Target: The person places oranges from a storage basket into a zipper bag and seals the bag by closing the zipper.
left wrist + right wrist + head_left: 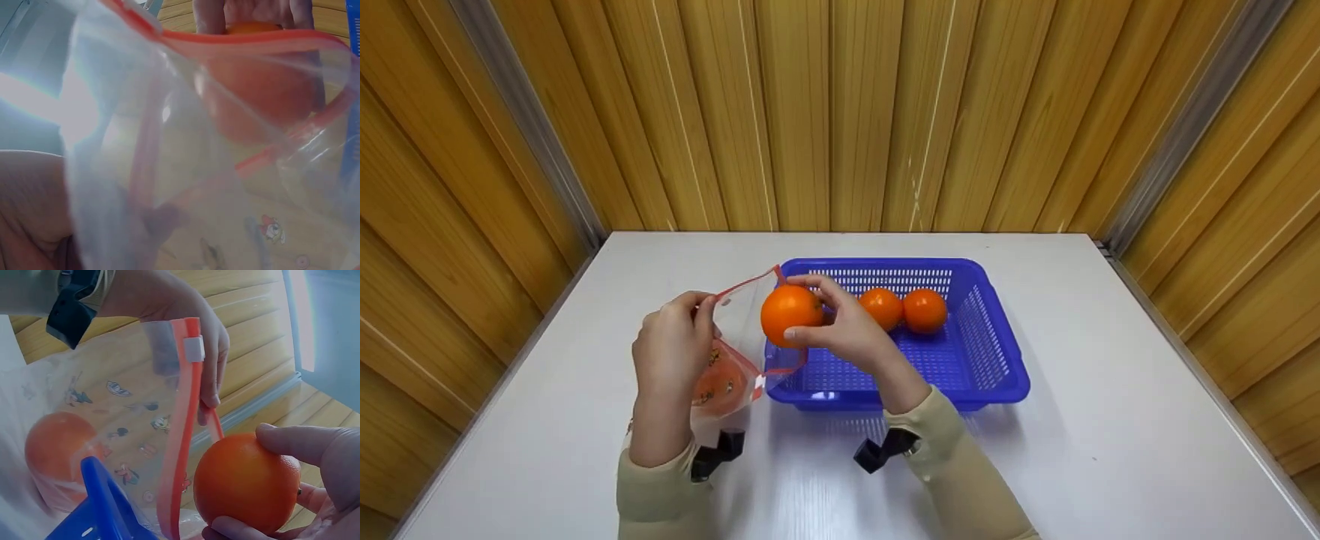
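My right hand [847,326] grips an orange [790,315] at the mouth of a clear zip bag [742,319] with a red zip edge. In the right wrist view, thumb and fingers sit round the orange [247,484], right beside the red edge. Pinched between the thumb and fingers of my left hand [671,345] is the bag's rim, and the mouth gapes toward the right hand. Another orange [62,453] lies low inside the bag, behind printed cartoon figures. A white slider [194,349] sits on the zip.
A blue plastic basket [1005,360] stands on the white table [1102,450], with two oranges [924,310] inside against its back part. The bag overlaps the basket's left rim. Wood-look panels [862,112] wall in the back and sides.
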Demonstrator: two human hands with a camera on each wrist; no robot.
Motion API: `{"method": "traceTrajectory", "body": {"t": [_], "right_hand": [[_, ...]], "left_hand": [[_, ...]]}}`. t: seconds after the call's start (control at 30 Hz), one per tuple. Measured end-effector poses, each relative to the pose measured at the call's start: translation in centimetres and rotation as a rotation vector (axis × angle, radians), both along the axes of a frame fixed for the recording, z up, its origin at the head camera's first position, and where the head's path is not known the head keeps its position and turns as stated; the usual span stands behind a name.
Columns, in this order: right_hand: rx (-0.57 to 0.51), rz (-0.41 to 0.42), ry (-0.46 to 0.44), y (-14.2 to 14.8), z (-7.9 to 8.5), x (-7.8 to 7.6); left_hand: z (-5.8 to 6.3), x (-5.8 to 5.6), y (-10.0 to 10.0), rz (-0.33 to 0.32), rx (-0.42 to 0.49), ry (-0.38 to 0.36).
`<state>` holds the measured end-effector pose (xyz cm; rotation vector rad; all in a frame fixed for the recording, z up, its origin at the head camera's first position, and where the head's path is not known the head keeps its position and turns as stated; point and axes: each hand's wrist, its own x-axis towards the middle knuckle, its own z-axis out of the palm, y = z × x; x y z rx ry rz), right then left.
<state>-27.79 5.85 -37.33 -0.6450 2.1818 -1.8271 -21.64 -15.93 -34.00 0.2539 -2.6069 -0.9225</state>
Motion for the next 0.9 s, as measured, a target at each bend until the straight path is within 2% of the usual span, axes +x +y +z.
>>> {"method": "traceTrajectory", "body": {"t": [0.33,0.53,0.7,0.8,0.9], "right_hand": [[0.114,-0.007,0.050,-1.7,-0.6,0.7],[0.098,-0.008,0.036,-2.1,-0.8,0.8],[0.088,-0.032,0.019,-2.0,-0.7,1.0],[0.062,-0.057,0.034,-1.8,-0.7,1.1],[0.047,-0.120,0.066,-1.6,-0.7,1.2]], "left_hand": [[0.0,0.0,-0.1,0.006,0.001,-0.007],[0.1,0.0,-0.1,0.000,0.013,-0.023],[0.0,0.1,-0.1,0.012,0.006,-0.005],[-0.1,0.2,0.0,0.011,0.008,0.010],[-0.2,0.2,0.1,0.007,0.003,0.029]]}}
